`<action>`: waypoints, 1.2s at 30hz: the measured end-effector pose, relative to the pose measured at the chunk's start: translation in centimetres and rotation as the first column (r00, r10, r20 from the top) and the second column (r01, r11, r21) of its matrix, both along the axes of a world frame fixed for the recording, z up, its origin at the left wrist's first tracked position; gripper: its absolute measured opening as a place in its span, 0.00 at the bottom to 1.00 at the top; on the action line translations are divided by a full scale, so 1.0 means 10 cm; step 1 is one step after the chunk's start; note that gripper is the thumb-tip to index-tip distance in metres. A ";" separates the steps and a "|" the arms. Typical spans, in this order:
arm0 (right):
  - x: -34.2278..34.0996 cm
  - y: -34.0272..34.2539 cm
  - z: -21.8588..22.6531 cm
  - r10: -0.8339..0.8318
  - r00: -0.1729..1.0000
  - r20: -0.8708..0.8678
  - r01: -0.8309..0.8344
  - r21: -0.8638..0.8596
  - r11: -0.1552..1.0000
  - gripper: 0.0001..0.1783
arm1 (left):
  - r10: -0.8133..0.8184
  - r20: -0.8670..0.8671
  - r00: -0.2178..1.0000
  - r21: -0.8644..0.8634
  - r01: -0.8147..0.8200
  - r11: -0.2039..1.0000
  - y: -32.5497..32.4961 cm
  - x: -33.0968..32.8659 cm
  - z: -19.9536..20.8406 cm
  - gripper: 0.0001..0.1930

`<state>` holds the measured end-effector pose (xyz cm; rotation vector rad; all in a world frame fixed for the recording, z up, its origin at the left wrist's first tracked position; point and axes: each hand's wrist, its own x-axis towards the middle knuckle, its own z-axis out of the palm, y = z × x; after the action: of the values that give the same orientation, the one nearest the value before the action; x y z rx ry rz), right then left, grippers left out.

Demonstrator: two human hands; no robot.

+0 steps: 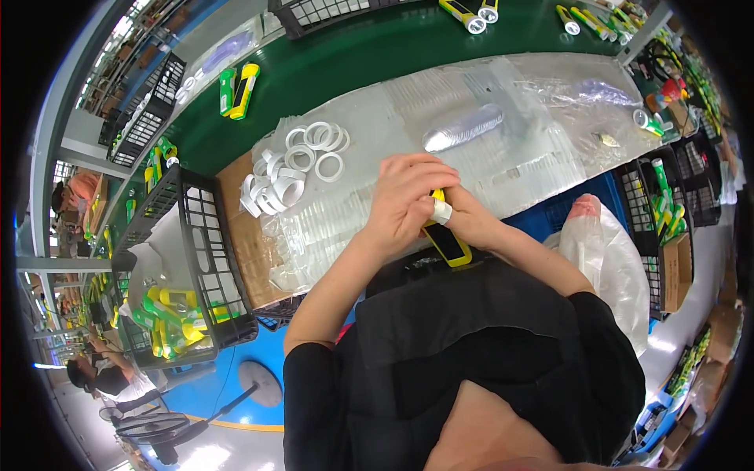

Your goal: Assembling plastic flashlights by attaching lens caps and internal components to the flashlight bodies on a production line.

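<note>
Close to my body, both hands are closed around a yellow and black flashlight, its dark panel facing up. My left hand curls over the far end with fingers bent, and that end is hidden beneath them. From the other side, my right hand grips the same flashlight. A white ring shows at the flashlight between my hands; whether it fully encircles the body cannot be made out. Left of my hands, several loose white rings lie in a pile on the plastic-covered worktop.
A clear plastic sleeve stack lies beyond my hands. Two flashlights rest on the green conveyor belt. At left, a black crate holds green and yellow flashlights. A white plastic bag hangs at right, beside another crate.
</note>
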<state>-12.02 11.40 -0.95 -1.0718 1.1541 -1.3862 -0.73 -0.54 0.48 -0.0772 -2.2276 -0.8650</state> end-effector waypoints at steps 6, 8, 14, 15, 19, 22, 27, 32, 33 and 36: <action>-0.21 0.08 0.02 -0.171 0.946 0.276 0.152 0.090 0.984 0.26 | 0.178 0.024 0.984 0.486 -0.167 0.858 -0.08 -0.39 -0.20 0.22; -0.24 0.12 0.04 -0.214 0.940 0.265 0.192 0.107 0.976 0.26 | 0.306 0.117 0.945 0.209 -0.324 0.922 -0.28 -0.51 -0.50 0.21; -0.33 0.20 -0.01 -0.265 0.926 0.270 0.239 0.126 0.963 0.25 | 0.363 0.204 0.909 -0.104 -0.348 0.932 -0.45 -0.65 -0.75 0.26; -0.34 0.19 0.01 -0.247 0.932 0.267 0.224 0.113 0.968 0.25 | 0.348 0.191 0.918 -0.067 -0.342 0.937 -0.47 -0.62 -0.76 0.26; -0.35 0.12 0.03 -0.181 0.943 0.278 0.167 0.073 0.983 0.28 | 0.332 0.179 0.926 0.058 -0.347 0.936 -0.46 -0.38 -0.46 0.26; -0.33 0.06 0.01 -0.117 0.955 0.272 0.106 0.054 0.993 0.30 | 0.167 0.131 0.977 0.272 -0.198 0.942 -0.24 -0.16 -0.12 0.25; -0.16 -0.04 0.10 0.004 0.959 0.285 -0.002 -0.009 1.000 0.24 | 0.192 0.075 0.979 -0.158 -0.178 0.971 -0.07 0.17 0.05 0.20; -0.06 -0.09 0.11 0.119 0.968 0.221 -0.130 0.036 0.991 0.23 | 0.101 -0.013 0.995 0.019 -0.101 0.995 -0.02 0.21 -0.09 0.18; -0.04 -0.09 0.09 0.116 0.970 0.214 -0.124 0.021 0.992 0.23 | 0.048 -0.052 0.997 0.078 -0.044 0.996 -0.01 0.21 -0.10 0.19; 0.03 -0.18 0.00 0.054 0.994 0.093 -0.044 -0.106 0.993 0.21 | 0.074 -0.095 0.993 0.055 -0.069 0.996 -0.01 0.19 -0.11 0.20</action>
<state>-11.71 9.64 -0.94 -1.0877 0.9892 -1.4566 1.12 -0.63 -0.64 -0.0141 -2.1032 -0.8613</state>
